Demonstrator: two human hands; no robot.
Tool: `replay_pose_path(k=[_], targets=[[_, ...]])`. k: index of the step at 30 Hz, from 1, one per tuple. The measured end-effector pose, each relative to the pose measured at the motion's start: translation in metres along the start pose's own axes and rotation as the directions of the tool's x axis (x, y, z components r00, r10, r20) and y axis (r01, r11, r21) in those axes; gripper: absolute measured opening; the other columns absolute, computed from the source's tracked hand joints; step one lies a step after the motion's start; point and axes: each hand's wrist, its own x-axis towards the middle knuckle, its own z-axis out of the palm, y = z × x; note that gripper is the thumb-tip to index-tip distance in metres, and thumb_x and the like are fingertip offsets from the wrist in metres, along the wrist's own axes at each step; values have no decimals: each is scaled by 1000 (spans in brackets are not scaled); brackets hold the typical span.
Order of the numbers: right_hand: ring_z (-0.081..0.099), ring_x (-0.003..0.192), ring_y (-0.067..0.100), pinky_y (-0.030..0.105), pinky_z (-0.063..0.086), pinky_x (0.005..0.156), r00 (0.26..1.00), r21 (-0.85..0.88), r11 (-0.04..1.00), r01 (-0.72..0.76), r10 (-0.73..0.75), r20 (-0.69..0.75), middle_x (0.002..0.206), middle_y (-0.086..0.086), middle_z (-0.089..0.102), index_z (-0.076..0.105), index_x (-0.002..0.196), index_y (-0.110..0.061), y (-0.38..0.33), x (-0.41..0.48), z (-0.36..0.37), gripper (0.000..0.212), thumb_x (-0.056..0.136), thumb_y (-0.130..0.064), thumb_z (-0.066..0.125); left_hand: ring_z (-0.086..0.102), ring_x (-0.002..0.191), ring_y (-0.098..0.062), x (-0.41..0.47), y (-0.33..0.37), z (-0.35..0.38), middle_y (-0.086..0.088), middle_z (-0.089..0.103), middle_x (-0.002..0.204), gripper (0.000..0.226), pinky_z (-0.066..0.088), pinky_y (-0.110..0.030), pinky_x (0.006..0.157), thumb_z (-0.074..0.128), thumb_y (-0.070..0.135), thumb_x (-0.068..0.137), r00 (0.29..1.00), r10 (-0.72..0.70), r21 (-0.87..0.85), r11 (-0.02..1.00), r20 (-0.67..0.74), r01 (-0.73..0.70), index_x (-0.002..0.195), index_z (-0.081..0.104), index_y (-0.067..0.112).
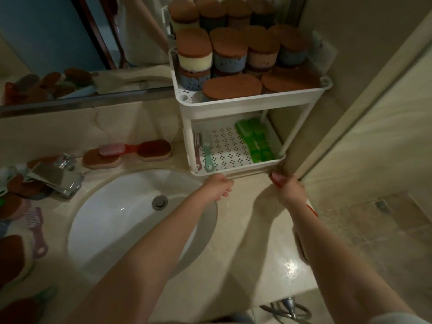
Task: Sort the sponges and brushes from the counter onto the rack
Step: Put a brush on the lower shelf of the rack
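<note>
Dim bathroom — mirror (46,31), white sink (105,218), tiled floor (385,230)

Looks like a home bathroom: white oval sink (98,220) with chrome faucet (58,176) set in a marble-look counter (245,230), wall mirror (46,43) above it, tiled floor (374,230) to the right, white two-tier rack (252,99) against the wall.

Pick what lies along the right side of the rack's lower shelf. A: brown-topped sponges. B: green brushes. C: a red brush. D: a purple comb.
B: green brushes line the right side of the lower shelf; the brown-topped sponges fill the top tier, and the right hand holds the red brush.
</note>
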Motion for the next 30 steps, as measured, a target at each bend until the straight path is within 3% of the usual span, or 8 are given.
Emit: replay_pose_path(k=[5, 10, 14, 17, 20, 23, 25, 30], targets=[[41, 125, 35, 47, 36, 99, 999, -61, 998, 27, -26, 30, 133, 17, 45, 40, 129, -6, -9, 2, 6, 45, 89, -21, 56, 53, 62, -7, 5, -8, -2, 4, 56, 74, 19, 34, -22, 54, 51, 21, 92, 999, -26, -26, 999, -27, 25, 73, 50, 20], [44, 116, 32, 42, 41, 92, 986, -173, 977, 123, -100, 137, 121, 13, 48, 53, 122, -12, -13, 3, 15, 61, 79, -53, 65, 52, 61, -8, 5, -11, -2, 2, 56, 75, 18, 32, -22, 56, 51, 20, 91, 999, -40, -23, 999, -29, 39, 73, 51, 20], [47, 113, 31, 42, 45, 91, 966, -147, 967, 206, -177, 189, 118, 12, 52, 50, 118, -12, -17, 1, 16, 62, 76, -53, 68, 52, 63, -9, 5, -14, -4, -4, 58, 89, 6, 33, -22, 56, 51, 19, 91, 998, -57, -18, 998, -37, 56, 88, 55, 16], [55, 97, 28, 36, 46, 80, 955, -21, 964, 264, -258, 146, 99, 7, 59, 52, 109, -16, -23, -8, 9, 61, 73, -63, 67, 51, 64, -9, 5, -17, -4, -6, 58, 93, 4, 33, -23, 55, 53, 16, 91, 999, -31, -33, 999, -44, 29, 88, 56, 16], [61, 94, 30, 30, 44, 74, 929, 238, 906, 350, -368, 35, 103, 10, 66, 55, 118, -14, -31, -19, -3, 43, 82, -31, 69, 55, 83, -14, 5, -17, -2, -8, 59, 106, 26, 38, -22, 59, 59, 17, 88, 999, 17, -4, 1000, -34, -17, 114, 58, 11], [60, 83, 20, 30, 48, 69, 945, 584, 760, 287, -325, -41, 93, 2, 62, 57, 110, -11, -44, -38, -19, 32, 81, -10, 68, 54, 109, -18, 2, -16, 6, -6, 54, 130, 52, 42, -23, 80, 64, 22, 86, 996, 65, 47, 997, 64, -69, 134, 46, 11], [56, 74, 14, 28, 46, 64, 966, 821, 544, 172, -258, -31, 86, 0, 59, 55, 102, -12, -51, -48, -28, 26, 81, -8, 68, 52, 119, -21, -6, -13, 14, -5, 50, 133, 57, 41, -25, 85, 64, 24, 87, 986, 90, 61, 993, 141, -99, 137, 41, 12], [57, 78, 16, 36, 50, 74, 972, 986, 102, -131, -183, 148, 89, 4, 58, 51, 115, -9, -62, -67, -37, 28, 89, -10, 61, 63, 73, -15, -22, -10, 31, -9, 65, 92, 17, 49, -22, 66, 55, 19, 92, 955, 160, -10, 987, 249, -162, 105, 58, 9]])
